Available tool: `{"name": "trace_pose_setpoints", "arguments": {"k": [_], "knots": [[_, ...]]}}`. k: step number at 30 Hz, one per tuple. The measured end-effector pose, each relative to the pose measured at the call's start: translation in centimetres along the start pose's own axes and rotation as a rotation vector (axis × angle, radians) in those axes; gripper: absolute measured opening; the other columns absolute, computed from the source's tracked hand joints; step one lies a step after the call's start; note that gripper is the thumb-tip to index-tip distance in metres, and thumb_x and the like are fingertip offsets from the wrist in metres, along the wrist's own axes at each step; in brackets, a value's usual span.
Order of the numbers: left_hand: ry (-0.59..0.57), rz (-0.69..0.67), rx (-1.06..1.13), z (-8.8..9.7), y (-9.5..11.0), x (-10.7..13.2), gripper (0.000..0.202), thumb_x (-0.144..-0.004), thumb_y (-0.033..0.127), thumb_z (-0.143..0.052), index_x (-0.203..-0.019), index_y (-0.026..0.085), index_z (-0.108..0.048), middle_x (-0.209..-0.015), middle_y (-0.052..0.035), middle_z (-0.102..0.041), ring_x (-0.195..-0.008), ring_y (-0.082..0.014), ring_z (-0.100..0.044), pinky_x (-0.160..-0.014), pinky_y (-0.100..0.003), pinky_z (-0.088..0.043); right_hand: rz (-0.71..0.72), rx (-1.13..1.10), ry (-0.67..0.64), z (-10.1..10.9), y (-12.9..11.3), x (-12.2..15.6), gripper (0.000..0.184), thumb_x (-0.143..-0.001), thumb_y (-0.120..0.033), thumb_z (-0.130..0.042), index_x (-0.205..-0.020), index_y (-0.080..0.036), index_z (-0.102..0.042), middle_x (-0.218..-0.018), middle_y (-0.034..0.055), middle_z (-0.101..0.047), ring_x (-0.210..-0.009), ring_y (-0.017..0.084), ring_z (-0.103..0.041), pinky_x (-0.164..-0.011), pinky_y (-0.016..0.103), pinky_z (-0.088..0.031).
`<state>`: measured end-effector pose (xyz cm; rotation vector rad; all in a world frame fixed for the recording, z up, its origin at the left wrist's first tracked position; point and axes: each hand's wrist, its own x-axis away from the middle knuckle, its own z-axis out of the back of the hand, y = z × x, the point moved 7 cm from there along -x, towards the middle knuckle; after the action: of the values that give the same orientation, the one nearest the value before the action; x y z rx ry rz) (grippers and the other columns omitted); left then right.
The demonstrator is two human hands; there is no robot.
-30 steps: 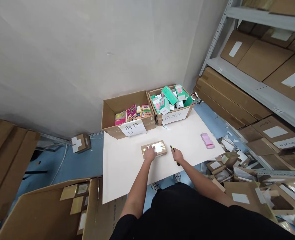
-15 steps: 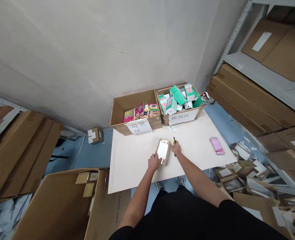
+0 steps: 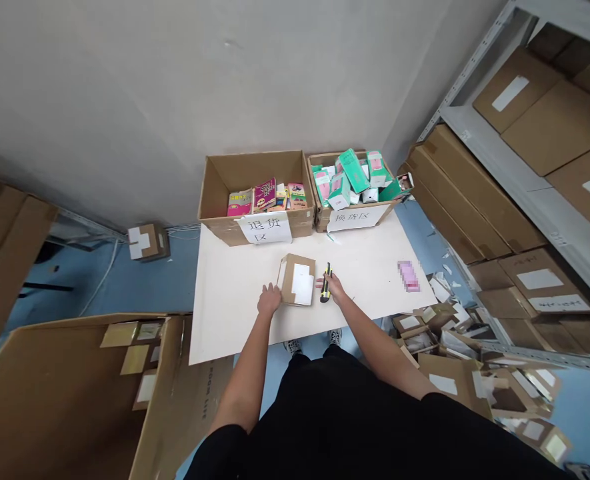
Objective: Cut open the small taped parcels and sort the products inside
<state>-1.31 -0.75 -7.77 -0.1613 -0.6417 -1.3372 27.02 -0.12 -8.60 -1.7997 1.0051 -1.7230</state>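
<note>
A small brown cardboard parcel [image 3: 296, 279] with a white label lies on the white table [image 3: 235, 293], its long side running away from me. My left hand [image 3: 269, 299] rests against the parcel's near left corner, fingers curled on its edge. My right hand [image 3: 333, 289] sits just right of the parcel and grips a yellow-and-black utility knife [image 3: 327, 283] that points away from me.
Two open cartons stand at the table's far edge: the left carton [image 3: 255, 193] holds colourful packs, the right carton [image 3: 347, 183] holds green and white boxes. A pink item [image 3: 407, 275] lies at the right. A large open box [image 3: 75, 393] is at the lower left; shelving [image 3: 519, 180] and scrap cardboard [image 3: 475, 360] at the right.
The parcel has been turned from lying crosswise to lying lengthwise. My left hand slid to its near left corner. My right hand, still on the knife, came in beside the parcel.
</note>
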Motion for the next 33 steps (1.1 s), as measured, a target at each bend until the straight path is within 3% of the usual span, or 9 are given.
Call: {"name": "trace_pose_setpoints", "arguments": {"k": [3, 7, 13, 16, 18, 22, 26, 29, 33], "knots": [[0.003, 0.009, 0.077, -0.8, -0.4, 0.4, 0.068, -0.108, 0.046, -0.028, -0.167, 0.014, -0.026, -0.17, -0.0179, -0.038, -0.152, -0.0278, -0.045, -0.119, -0.038, -0.043, -0.06, 0.067, 0.068, -0.2, 2.4, 0.4, 0.026, -0.099, -0.049, -0.058, -0.098, -0.024, -0.051, -0.094, 0.0065, -0.076, -0.069, 0.018, -0.071, -0.057, 0.025, -0.05], [-0.009, 0.015, 0.108, -2.8, 1.0, 1.7, 0.08, -0.101, 0.047, -0.045, -0.169, 0.013, -0.018, -0.177, -0.0211, -0.018, -0.157, -0.0349, -0.035, -0.119, -0.045, -0.043, -0.024, 0.106, 0.148, -1.3, 4.9, 0.6, 0.034, -0.087, -0.055, -0.068, -0.091, -0.023, -0.057, -0.088, 0.0049, -0.075, -0.081, 0.018, -0.069, -0.063, 0.022, -0.048], [-0.067, -0.099, 0.162, -5.5, 4.4, 3.2, 0.093, -0.09, 0.024, -0.055, -0.17, 0.01, -0.01, -0.177, -0.024, -0.004, -0.162, -0.0363, -0.024, -0.122, -0.049, -0.04, 0.017, 0.139, 0.145, -3.0, 4.8, 1.0, 0.043, -0.075, -0.063, -0.072, -0.085, -0.024, -0.058, -0.077, 0.0017, -0.07, -0.079, 0.021, -0.07, -0.066, 0.026, -0.052], [-0.089, -0.082, 0.21, -5.4, 2.7, 2.9, 0.112, -0.078, 0.016, -0.064, -0.171, 0.009, -0.002, -0.177, -0.023, 0.006, -0.165, -0.0376, -0.01, -0.123, -0.049, -0.04, 0.033, 0.127, 0.088, -3.8, 3.4, 1.7, 0.042, -0.076, -0.062, -0.073, -0.087, -0.025, -0.058, -0.081, 0.0033, -0.074, -0.081, 0.022, -0.073, -0.069, 0.029, -0.055], [-0.15, -0.064, 0.279, -5.0, 0.3, 2.4, 0.111, -0.077, 0.017, -0.066, -0.171, 0.01, -0.007, -0.177, -0.0233, -0.002, -0.163, -0.0366, -0.02, -0.122, -0.045, -0.041, 0.037, 0.09, 0.012, -5.2, 2.7, 2.3, 0.04, -0.078, -0.061, -0.073, -0.09, -0.025, -0.059, -0.088, 0.0061, -0.077, -0.087, 0.024, -0.076, -0.074, 0.032, -0.058], [-0.194, -0.014, 0.353, -3.4, -6.1, 1.5, 0.083, -0.083, 0.023, -0.063, -0.162, 0.015, -0.039, -0.172, -0.0192, -0.034, -0.15, -0.0319, -0.049, -0.12, -0.038, -0.044, 0.045, 0.118, -0.167, -9.6, 2.2, 3.6, 0.039, -0.08, -0.059, -0.074, -0.098, -0.025, -0.065, -0.112, 0.0108, -0.08, -0.118, 0.029, -0.072, -0.093, 0.039, -0.059], [-0.053, 0.055, 0.349, -0.1, -10.9, 1.2, 0.079, -0.089, 0.019, -0.053, -0.166, 0.017, -0.034, -0.172, -0.0122, -0.036, -0.158, -0.0271, -0.037, -0.128, -0.04, -0.034, 0.08, 0.233, -0.223, -12.9, 2.1, 4.5, 0.044, -0.079, -0.058, -0.078, -0.108, -0.025, -0.072, -0.125, 0.008, -0.078, -0.136, 0.029, -0.062, -0.115, 0.041, -0.046], [0.074, -0.056, 0.303, 3.4, -10.7, 0.4, 0.078, -0.094, 0.023, -0.053, -0.168, 0.021, -0.029, -0.176, -0.0068, -0.029, -0.162, -0.0238, -0.028, -0.131, -0.037, -0.03, 0.089, 0.29, -0.22, -13.5, 1.9, 4.8, 0.043, -0.082, -0.057, -0.077, -0.11, -0.026, -0.072, -0.127, 0.0066, -0.078, -0.135, 0.029, -0.062, -0.116, 0.041, -0.046], [0.06, -0.361, 0.105, 6.5, -6.7, -1.5, 0.109, -0.081, 0.043, -0.08, -0.17, 0.025, -0.021, -0.18, -0.007, -0.011, -0.166, -0.0303, -0.008, -0.131, -0.042, -0.026, 0.152, 0.389, -0.146, -12.8, 1.3, 5.1, 0.037, -0.091, -0.057, -0.068, -0.109, -0.025, -0.069, -0.123, 0.0079, -0.078, -0.132, 0.028, -0.064, -0.107, 0.039, -0.051]]}}
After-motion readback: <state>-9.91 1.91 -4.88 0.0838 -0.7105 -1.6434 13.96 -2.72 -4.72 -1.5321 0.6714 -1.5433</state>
